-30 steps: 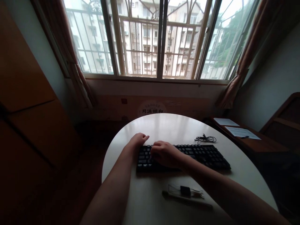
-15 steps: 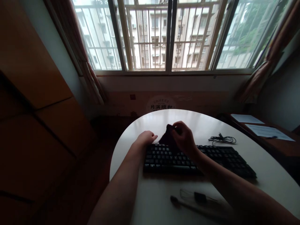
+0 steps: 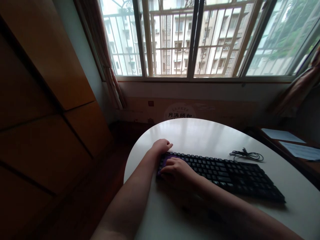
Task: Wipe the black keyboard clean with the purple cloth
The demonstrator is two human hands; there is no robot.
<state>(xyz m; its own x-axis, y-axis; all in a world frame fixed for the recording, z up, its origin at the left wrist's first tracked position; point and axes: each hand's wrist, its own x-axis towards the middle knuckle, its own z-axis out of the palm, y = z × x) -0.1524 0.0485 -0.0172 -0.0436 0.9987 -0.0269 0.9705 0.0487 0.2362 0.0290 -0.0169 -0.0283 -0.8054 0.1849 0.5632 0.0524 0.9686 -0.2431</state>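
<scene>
A black keyboard (image 3: 221,174) lies on the white round table (image 3: 200,135). At its back left corner is my left hand (image 3: 162,146), fingers curled in against the keyboard's edge; the underside of that hand is hidden. My right hand (image 3: 178,170) presses a dark purple cloth (image 3: 165,161) onto the keys at the left end, with its fingers closed on it. Most of the cloth is covered by the hand.
The keyboard's coiled cable (image 3: 246,154) rests on the table behind the keyboard. To the right, sheets of paper (image 3: 283,135) lie on a dark brown surface. A wooden cabinet (image 3: 82,123) stands at the left, and a barred window (image 3: 172,43) is ahead.
My right hand has brought the cloth down from above the keyboard onto its left-end keys. The left hand stays at the corner. The view has turned slightly left, and the keyboard is angled a little more.
</scene>
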